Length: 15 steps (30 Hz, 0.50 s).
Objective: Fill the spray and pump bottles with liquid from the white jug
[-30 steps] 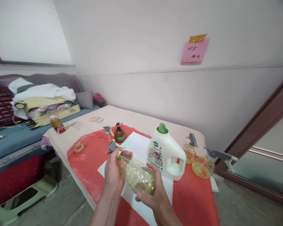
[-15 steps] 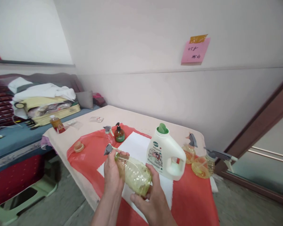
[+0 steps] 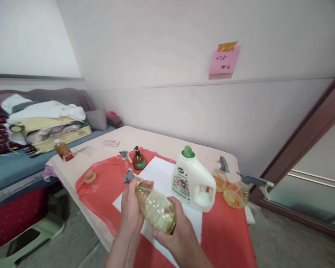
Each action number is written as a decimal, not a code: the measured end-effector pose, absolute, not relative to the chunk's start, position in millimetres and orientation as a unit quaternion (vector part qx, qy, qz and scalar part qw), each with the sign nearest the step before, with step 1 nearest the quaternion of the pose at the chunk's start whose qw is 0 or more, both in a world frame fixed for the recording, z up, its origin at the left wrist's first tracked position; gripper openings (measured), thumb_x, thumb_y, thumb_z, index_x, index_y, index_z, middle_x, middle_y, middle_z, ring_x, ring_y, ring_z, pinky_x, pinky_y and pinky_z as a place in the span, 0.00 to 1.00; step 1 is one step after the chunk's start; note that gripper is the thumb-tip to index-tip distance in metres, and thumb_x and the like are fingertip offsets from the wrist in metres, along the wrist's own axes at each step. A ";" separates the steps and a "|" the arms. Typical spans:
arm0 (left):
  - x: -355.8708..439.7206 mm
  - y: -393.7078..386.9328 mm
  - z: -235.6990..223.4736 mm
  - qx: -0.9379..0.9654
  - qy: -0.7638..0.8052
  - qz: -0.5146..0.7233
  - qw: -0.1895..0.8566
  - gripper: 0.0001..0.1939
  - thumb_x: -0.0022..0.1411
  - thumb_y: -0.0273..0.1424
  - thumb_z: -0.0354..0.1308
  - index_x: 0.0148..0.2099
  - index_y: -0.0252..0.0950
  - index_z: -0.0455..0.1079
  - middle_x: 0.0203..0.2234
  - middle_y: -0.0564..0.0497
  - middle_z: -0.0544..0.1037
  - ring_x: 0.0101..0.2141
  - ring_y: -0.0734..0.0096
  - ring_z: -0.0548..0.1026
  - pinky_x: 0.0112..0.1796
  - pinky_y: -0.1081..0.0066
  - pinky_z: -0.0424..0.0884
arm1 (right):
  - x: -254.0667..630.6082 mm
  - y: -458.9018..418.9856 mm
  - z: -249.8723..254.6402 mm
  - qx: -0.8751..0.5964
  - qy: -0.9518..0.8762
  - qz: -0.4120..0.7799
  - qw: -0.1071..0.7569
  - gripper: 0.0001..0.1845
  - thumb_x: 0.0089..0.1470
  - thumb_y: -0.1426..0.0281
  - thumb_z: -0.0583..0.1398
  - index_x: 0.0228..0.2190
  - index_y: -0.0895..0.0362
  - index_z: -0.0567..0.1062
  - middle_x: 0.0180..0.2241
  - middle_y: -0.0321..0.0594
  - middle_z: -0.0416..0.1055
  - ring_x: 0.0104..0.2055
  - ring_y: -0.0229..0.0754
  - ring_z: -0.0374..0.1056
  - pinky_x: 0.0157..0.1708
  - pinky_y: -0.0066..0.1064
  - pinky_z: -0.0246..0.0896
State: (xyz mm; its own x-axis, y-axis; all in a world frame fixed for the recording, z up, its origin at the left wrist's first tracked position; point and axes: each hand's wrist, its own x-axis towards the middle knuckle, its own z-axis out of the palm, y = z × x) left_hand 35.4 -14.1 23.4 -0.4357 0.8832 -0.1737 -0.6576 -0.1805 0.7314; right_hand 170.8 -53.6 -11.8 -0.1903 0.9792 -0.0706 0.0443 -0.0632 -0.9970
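Yellowish spray bottle [image 3: 155,209] held tilted above a white sheet [image 3: 159,172], partly hiding it: the person's left hand [image 3: 132,204] grips the neck end below the grey spray head [image 3: 128,176], the right hand [image 3: 178,230] clasps the base. White jug [image 3: 194,182] stands just beyond, right; brown pump bottle [image 3: 139,160] farther off, left.

pale wall [image 3: 156,111] | grey floor [image 3: 82,238] | blue-covered bed [image 3: 16,169], left | brown frame [image 3: 303,137] slanting, right
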 end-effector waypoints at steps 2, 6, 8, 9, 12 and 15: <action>35.1 -15.7 25.1 0.169 0.371 0.735 0.541 0.12 0.52 0.39 0.63 0.31 0.36 0.69 0.26 0.50 0.80 0.33 0.62 0.79 0.38 0.66 0.71 | 172.9 -49.7 -9.7 -0.410 -0.428 0.724 0.352 0.36 0.47 0.42 0.56 0.46 0.58 0.68 0.26 0.38 0.73 0.17 0.35 0.64 0.16 0.26 0.53; 36.0 -14.9 21.8 0.158 0.367 0.748 0.529 0.10 0.54 0.38 0.62 0.31 0.37 0.69 0.27 0.49 0.80 0.36 0.62 0.79 0.39 0.67 0.71 | 173.3 -42.9 -13.8 -0.369 -0.375 0.788 0.318 0.44 0.50 0.35 0.44 0.49 0.59 0.65 0.29 0.43 0.74 0.17 0.38 0.66 0.15 0.28 0.56; 36.3 -13.3 18.4 0.136 0.381 0.761 0.506 0.10 0.54 0.38 0.62 0.31 0.37 0.69 0.26 0.50 0.80 0.36 0.62 0.79 0.39 0.68 0.71 | 173.4 -44.5 -15.0 -0.424 -0.451 0.689 0.377 0.40 0.47 0.45 0.59 0.54 0.54 0.61 0.43 0.47 0.73 0.34 0.46 0.73 0.27 0.35 0.68; 36.3 -12.9 17.4 0.132 0.385 0.763 0.502 0.10 0.55 0.38 0.62 0.31 0.37 0.69 0.26 0.50 0.80 0.36 0.63 0.79 0.39 0.68 0.71 | 173.8 -46.2 -14.6 -0.453 -0.496 0.619 0.407 0.41 0.42 0.53 0.65 0.55 0.52 0.59 0.49 0.46 0.70 0.43 0.49 0.72 0.37 0.39 0.69; 36.2 -14.2 18.7 0.147 0.383 0.752 0.516 0.11 0.55 0.39 0.62 0.32 0.37 0.69 0.27 0.49 0.81 0.36 0.62 0.79 0.38 0.68 0.71 | 176.3 -50.7 -10.7 -0.501 -0.596 0.454 0.432 0.42 0.32 0.70 0.67 0.52 0.51 0.62 0.51 0.44 0.69 0.48 0.50 0.69 0.47 0.41 0.64; 36.4 -18.0 23.2 0.174 0.390 0.724 0.541 0.14 0.54 0.41 0.64 0.33 0.36 0.69 0.28 0.47 0.82 0.35 0.61 0.79 0.38 0.67 0.71 | 179.8 -50.3 -7.5 -0.419 -0.554 0.623 0.361 0.29 0.41 0.57 0.64 0.43 0.55 0.64 0.31 0.37 0.73 0.24 0.39 0.68 0.22 0.30 0.62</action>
